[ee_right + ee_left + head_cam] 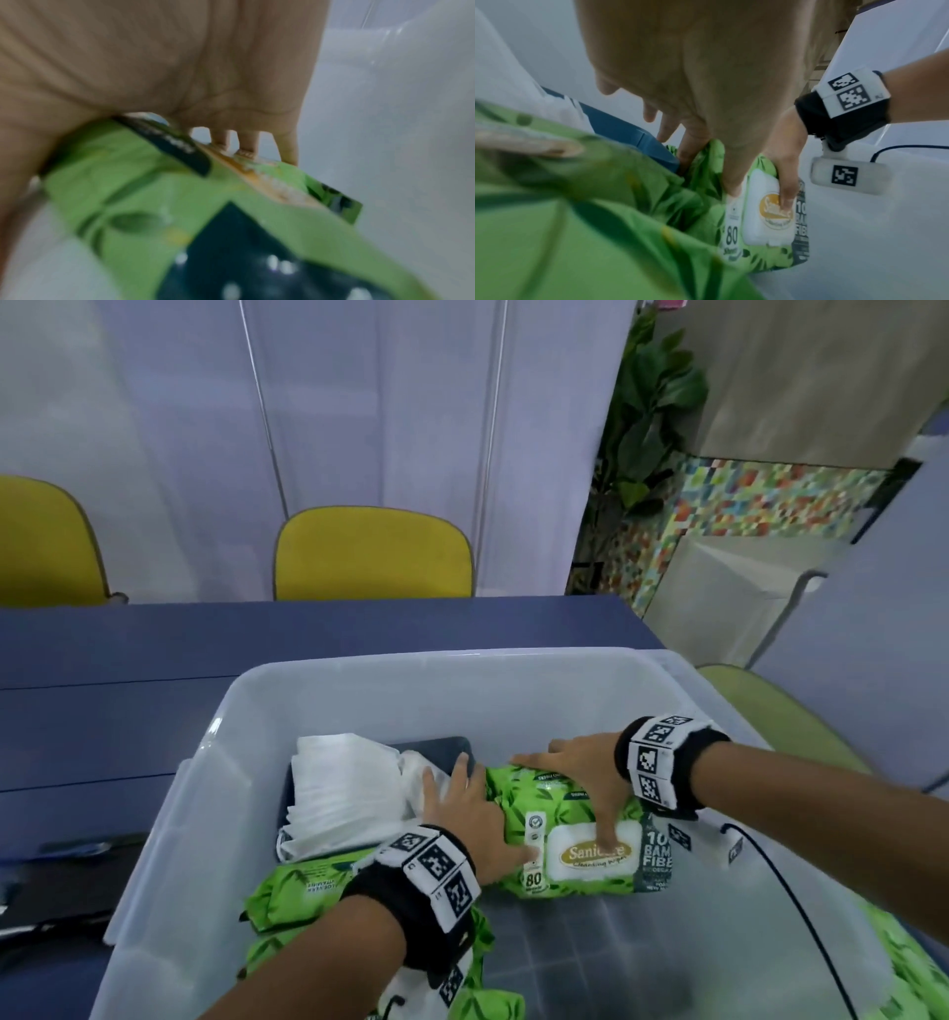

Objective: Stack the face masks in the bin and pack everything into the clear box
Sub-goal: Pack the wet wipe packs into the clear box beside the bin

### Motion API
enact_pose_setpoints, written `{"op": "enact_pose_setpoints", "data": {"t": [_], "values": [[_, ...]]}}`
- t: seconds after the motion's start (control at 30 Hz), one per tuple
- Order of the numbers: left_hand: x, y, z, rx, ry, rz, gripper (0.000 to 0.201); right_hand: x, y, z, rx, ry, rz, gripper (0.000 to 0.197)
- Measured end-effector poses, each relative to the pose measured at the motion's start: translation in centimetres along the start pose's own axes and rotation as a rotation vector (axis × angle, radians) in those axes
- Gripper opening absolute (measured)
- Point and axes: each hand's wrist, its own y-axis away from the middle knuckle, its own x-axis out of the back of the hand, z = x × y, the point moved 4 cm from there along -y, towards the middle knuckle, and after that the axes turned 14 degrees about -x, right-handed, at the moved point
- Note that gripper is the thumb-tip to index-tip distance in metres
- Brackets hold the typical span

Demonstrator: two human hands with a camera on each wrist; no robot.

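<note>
clear box [318,690]: big see-through tub sitting on the blue table [128,670], taking up most of the near half of the head view.

wipes pack in hand [580,839]: green leafy pack with a white flip lid, lying inside the box toward the right of middle, and both hands are on it.

right hand [575,773]: reaching in from the right, fingers draping over the far edge of the pack while the thumb [786,188] is pressing down on the white lid, so it's clamping the pack between thumb and fingers.

left hand [472,819]: lying flat on the pack's left end, fingers stretched out and spread, thumb tip touching the strip beside the lid. Pressing more than gripping.

bin [441,749]: dark blue, sitting inside the box at the far left, just beside the pack.

face masks [344,788]: white stack sitting in the bin, looking a bit fanned out, not super neat.

other wipes packs [308,891]: more green ones lying in the near-left part of the box, under the left forearm.

yellow chairs [375,552]: standing past the far edge of the table.
</note>
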Motion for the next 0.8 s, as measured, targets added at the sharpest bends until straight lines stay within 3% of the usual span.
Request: {"op": "enact_pose_setpoints", "data": {"t": [0.2,0.33,0.43,0.6,0.7,0.8], "values": [[0.6,-0.3,-0.1,0.018,0.001,0.156,0.070,0.1,-2.0,-0.2,0.048,-0.053,-0.034,0.143],[1.2,-0.3,-0.5,0.009,0.133,0.353,0.065,0.9,-2.5,-0.2,0.080,-0.162,-0.140,0.129],[1.3,-0.2,-0.5,-0.042,0.225,0.358,0.065,0.7,-2.8,-0.3,0.112,-0.250,-0.262,0.121],[0.5,-0.4,0.2,-0.068,0.104,0.353,0.061,0.4,-2.7,-0.4,0.117,-0.301,-0.417,0.072],[0.5,-0.5,0.2,-0.020,0.040,0.360,0.058,1.5,-2.9,0.3,0.006,-0.261,-0.255,0.065],[0.2,-0.4,0.1,-0.039,-0.001,0.271,0.072,2.2,-3.1,0.8,-0.105,-0.338,-0.030,0.062]]}}
